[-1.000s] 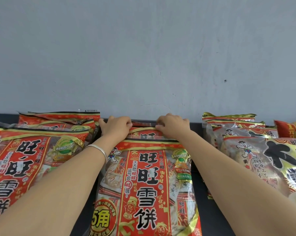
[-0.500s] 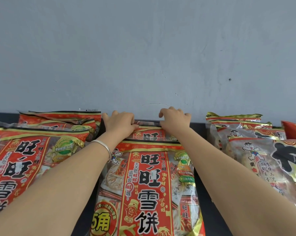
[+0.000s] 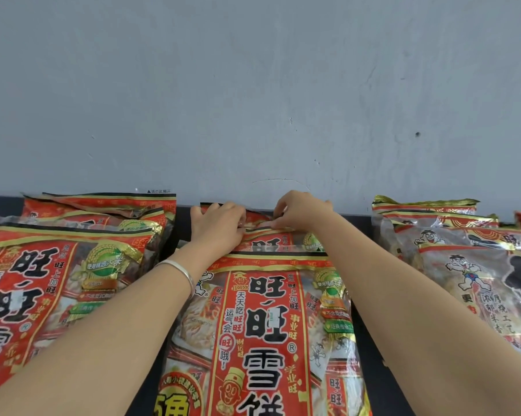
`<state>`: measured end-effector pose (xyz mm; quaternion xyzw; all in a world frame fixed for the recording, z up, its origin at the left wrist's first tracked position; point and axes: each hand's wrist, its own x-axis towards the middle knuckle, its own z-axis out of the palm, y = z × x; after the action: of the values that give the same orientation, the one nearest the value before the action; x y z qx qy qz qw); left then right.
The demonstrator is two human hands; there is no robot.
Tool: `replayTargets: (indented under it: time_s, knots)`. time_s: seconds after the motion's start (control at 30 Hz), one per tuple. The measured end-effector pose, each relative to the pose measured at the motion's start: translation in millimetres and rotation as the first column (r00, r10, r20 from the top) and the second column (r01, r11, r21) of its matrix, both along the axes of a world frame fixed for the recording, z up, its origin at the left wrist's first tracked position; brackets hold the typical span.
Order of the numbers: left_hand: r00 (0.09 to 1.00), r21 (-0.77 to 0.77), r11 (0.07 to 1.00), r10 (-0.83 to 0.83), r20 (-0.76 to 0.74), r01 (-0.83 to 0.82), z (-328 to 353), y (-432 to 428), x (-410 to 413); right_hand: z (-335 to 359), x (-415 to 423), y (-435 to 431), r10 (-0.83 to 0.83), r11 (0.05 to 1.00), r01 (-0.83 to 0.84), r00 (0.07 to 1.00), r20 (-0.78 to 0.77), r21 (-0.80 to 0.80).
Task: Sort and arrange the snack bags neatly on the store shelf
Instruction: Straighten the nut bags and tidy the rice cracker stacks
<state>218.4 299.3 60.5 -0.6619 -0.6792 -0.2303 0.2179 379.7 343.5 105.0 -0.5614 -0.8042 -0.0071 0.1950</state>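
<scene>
Snack bags (image 3: 268, 325) of red rice crackers lie flat on the dark shelf (image 3: 182, 226), overlapped front to back so that each label shows. Both forearms reach to the rearmost bag (image 3: 257, 219) by the grey wall (image 3: 253, 100), probably to square it. The left hand (image 3: 217, 226), palm down, curls over the bag's top seam. The right hand (image 3: 301, 211) pinches that seam with bent fingertips.

Front bag (image 3: 262, 325) lies before & partly over rear bag (image 3: 278, 240), which sits vs. the wall (image 3: 253, 85). My L hand (image 3: 217, 226) & R hand (image 3: 301, 213) grip its top edge. Left stack (image 3: 58, 280) to my L, right stack (image 3: 478, 280) to my R, shelf (image 3: 379, 397) gaps btwn.
</scene>
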Motion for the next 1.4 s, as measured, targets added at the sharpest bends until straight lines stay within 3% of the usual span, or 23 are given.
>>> replayTargets:
  time_s: [0.13,0.37,0.5,0.63,0.77,0.9,1.03,1.23,1.4]
  knots:
    - [1.0,-0.025,1.0,0.002,0.011,-0.002,1.3,1.2,2.8,-4.8,-0.3,1.3,-0.051,0.996,0.054,0.998,-0.045,0.074]
    - [1.0,-0.103,0.995,0.015,-0.017,-0.016,-1.3,3.0,5.4,-9.2,-6.4,5.2,-0.181,0.93,0.144,0.98,0.08,0.338]
    - [1.0,-0.106,0.994,0.018,-0.001,-0.018,-4.3,4.4,2.5,-18.8,-4.5,20.9,-0.196,0.903,0.15,0.978,0.076,0.403]
    - [0.999,-0.067,0.997,0.033,0.018,-0.032,-9.7,4.5,2.1,-25.8,-7.2,26.1,-0.254,0.899,0.203,0.963,0.085,0.388]
    - [0.996,-0.003,0.999,0.053,0.072,-0.053,-7.2,0.1,-0.2,-23.7,-5.2,20.3,-0.211,0.914,0.201,0.977,-0.008,0.354]
    - [0.985,0.108,0.991,0.056,0.164,-0.074,0.8,-10.2,-2.8,-19.2,7.6,12.8,-0.207,0.918,0.17,0.976,0.067,0.357]
    - [0.982,0.106,0.993,0.021,0.189,-0.041,0.3,-25.9,-3.9,-13.8,3.5,2.9,-0.246,0.926,0.239,0.969,-0.016,0.291]
    - [0.949,0.058,0.997,0.036,0.314,-0.058,-15.2,-48.2,-5.2,-29.7,-18.0,-31.9,0.079,0.892,-0.075,0.997,0.009,0.445]
    - [0.935,0.16,0.976,0.086,0.345,-0.149,-30.6,-71.5,-9.1,-43.3,-16.5,-63.1,0.127,0.954,-0.141,0.99,0.069,0.266]
